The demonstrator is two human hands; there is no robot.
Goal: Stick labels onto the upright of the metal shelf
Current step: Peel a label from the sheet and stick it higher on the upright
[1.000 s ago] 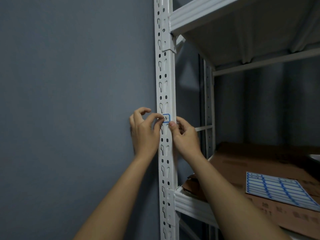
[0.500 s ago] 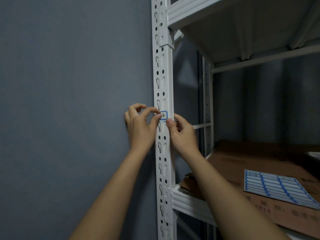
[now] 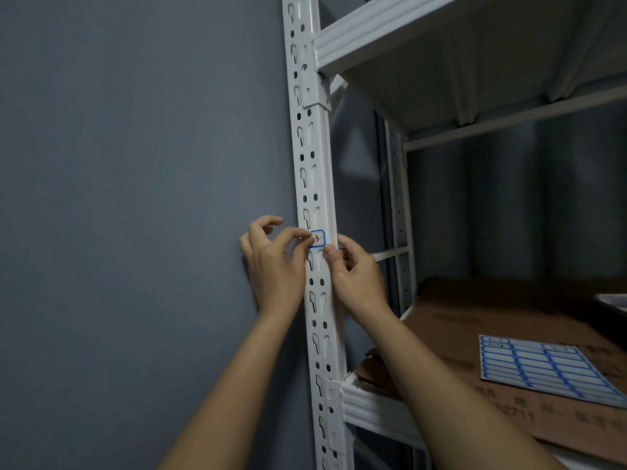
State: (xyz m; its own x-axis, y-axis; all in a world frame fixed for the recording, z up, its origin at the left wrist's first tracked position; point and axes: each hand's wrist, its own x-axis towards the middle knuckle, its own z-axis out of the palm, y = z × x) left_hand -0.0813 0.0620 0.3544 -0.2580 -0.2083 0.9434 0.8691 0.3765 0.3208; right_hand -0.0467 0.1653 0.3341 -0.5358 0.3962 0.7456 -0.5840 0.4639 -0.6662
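Label (image 3: 319,238): left edge hidden under left hand (image 3: 271,266) fingertips. Upright (image 3: 314,164) cut off top and bottom. Cardboard (image 3: 492,317) print blurred, illegible

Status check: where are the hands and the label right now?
Left hand fingers on label, at upright. Right hand thumb just under label. Sticker sheet on cardboard. Nothing blocking.

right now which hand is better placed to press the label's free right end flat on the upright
The right hand, probably. Its thumb tip sits just under the label at its right corner on the upright, while the left hand pinches the label's left end and seems to be holding it in place.
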